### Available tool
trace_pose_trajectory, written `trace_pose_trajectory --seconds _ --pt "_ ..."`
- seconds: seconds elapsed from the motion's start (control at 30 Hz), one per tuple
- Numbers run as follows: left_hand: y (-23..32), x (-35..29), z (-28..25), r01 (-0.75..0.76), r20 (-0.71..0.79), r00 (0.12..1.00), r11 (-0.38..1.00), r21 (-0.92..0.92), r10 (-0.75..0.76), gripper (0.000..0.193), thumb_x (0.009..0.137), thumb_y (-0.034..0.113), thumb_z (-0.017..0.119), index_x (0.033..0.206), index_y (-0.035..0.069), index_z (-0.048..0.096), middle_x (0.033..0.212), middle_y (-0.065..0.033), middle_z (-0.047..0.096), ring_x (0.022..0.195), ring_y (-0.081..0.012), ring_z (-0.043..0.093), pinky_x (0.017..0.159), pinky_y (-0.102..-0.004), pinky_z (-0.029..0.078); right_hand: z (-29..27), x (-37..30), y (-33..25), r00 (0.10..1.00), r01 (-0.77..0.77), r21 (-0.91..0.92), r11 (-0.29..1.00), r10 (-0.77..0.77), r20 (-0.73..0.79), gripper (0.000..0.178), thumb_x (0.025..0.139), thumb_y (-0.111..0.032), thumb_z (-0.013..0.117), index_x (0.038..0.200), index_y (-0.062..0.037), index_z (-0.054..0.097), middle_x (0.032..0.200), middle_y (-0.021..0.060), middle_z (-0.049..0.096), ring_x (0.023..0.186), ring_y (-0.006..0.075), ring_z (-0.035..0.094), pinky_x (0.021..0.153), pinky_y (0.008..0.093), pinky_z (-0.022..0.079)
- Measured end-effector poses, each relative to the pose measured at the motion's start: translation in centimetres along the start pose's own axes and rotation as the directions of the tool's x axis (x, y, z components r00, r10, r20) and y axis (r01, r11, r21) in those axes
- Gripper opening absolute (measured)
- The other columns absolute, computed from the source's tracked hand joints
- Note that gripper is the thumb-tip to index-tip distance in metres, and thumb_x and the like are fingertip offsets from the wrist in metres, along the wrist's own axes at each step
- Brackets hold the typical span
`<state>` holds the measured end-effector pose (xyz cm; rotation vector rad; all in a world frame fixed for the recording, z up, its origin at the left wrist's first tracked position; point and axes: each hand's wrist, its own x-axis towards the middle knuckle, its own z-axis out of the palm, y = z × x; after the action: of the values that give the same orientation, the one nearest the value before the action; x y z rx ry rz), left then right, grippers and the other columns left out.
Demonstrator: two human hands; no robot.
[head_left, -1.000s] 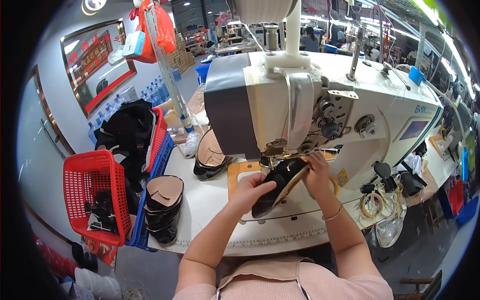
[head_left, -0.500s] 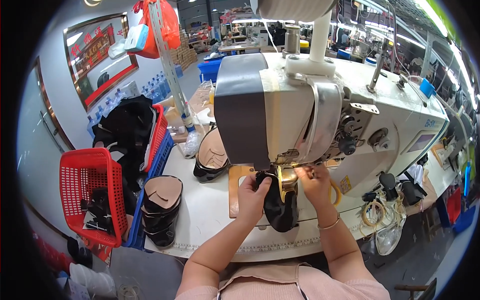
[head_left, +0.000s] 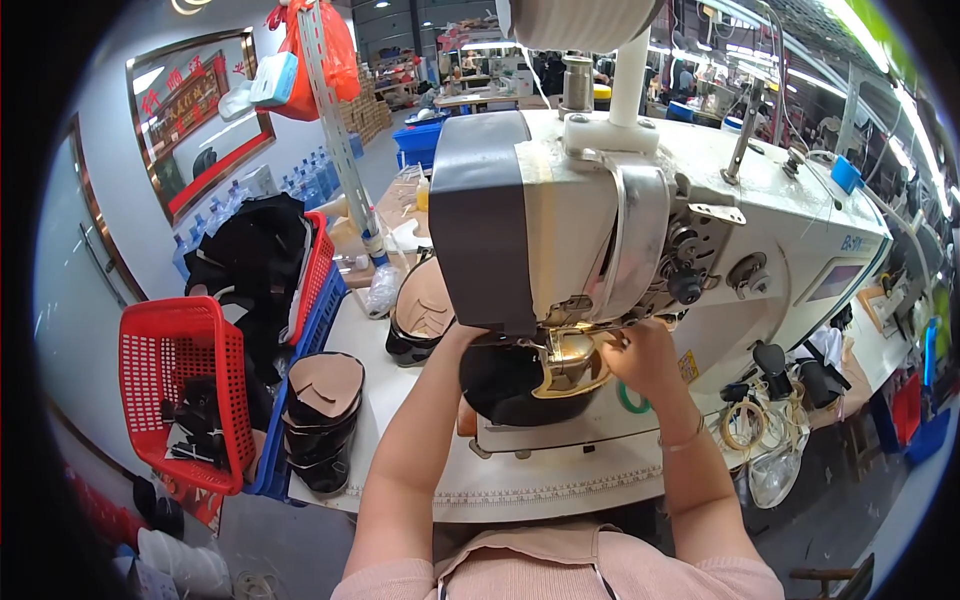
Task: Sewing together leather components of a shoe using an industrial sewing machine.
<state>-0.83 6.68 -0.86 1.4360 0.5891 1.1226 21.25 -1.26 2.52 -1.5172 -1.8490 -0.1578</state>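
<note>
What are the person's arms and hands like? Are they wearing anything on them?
Both arms have short, pale pink, knitted-looking sleeves. The right hand wears no glove, and a thin, shiny bracelet goes around that wrist. The left forearm is bare, with no bracelet showing. The left hand is mostly hidden, so I can't describe it.

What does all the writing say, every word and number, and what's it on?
I won't copy words or numbers, but here's where they are:
Red characters: framed wall panel.
Blue lettering: right end of the white sewing machine.
Yellow label: too small to read.
Ruler strip: marks too tiny to read.
Screen: nothing readable.
</note>
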Motion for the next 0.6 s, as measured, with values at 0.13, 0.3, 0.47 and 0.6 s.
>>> trace_pose_trajectory --seconds 0.13,0.3,0.47,0.6 --pt "-4.5 -1.4 -0.2 -0.076 -0.007 0.997 0.944 -0.323 0.078 0.033 0.076 0.007 0.062 0.108 0.006 0.054 0.105 -0.0068 0.058 0.095 -0.0163 0.055 0.082 -0.0334 0.046 -1.1 -1.8 -2.6 0.975 -0.146 0.075 0.986 0.156 -0.160 0.020 0.062 -0.007 0.060 0.082 -0.0051 0.064 0.061 0.0122 0.059 0.059 0.0317 0.058 0.056 0.0385 0.046" --pt "-2.5 -10.9 7.4 0.125 -0.095 0.960 0.710 -0.692 -0.262 0.046 0.071 -0.011 0.050 0.115 0.002 0.046 0.112 -0.0079 0.055 0.094 -0.0221 0.058 0.085 -0.0408 0.049 -0.7 -2.0 -4.2 0.972 -0.209 -0.060 0.976 0.201 -0.121 0.020 0.063 -0.007 0.059 0.082 -0.0070 0.064 0.066 0.0125 0.061 0.062 0.0295 0.061 0.057 0.0381 0.048" --pt "-0.5 -7.8 6.2 0.052 -0.311 0.935 0.933 -0.356 -0.171 0.019 0.084 0.010 0.058 0.100 0.000 0.054 0.092 -0.0049 0.061 0.080 -0.0122 0.058 0.071 -0.0266 0.049 -0.5 -3.4 -4.0 0.952 -0.293 0.064 0.954 0.298 -0.078 0.014 0.070 -0.015 0.069 0.080 -0.0067 0.063 0.064 0.0098 0.060 0.062 0.0270 0.060 0.054 0.0353 0.046" --pt "-0.6 -4.4 2.8 0.147 -0.200 0.950 0.910 -0.389 -0.239 0.018 0.080 0.011 0.059 0.095 0.002 0.055 0.082 -0.0034 0.059 0.066 -0.0087 0.055 0.055 -0.0225 0.043 -1.2 -2.9 -2.7 0.949 0.076 0.092 0.993 -0.044 -0.312 0.021 0.071 -0.016 0.072 0.084 -0.0047 0.062 0.073 0.0067 0.059 0.066 0.0234 0.056 0.053 0.0294 0.045"
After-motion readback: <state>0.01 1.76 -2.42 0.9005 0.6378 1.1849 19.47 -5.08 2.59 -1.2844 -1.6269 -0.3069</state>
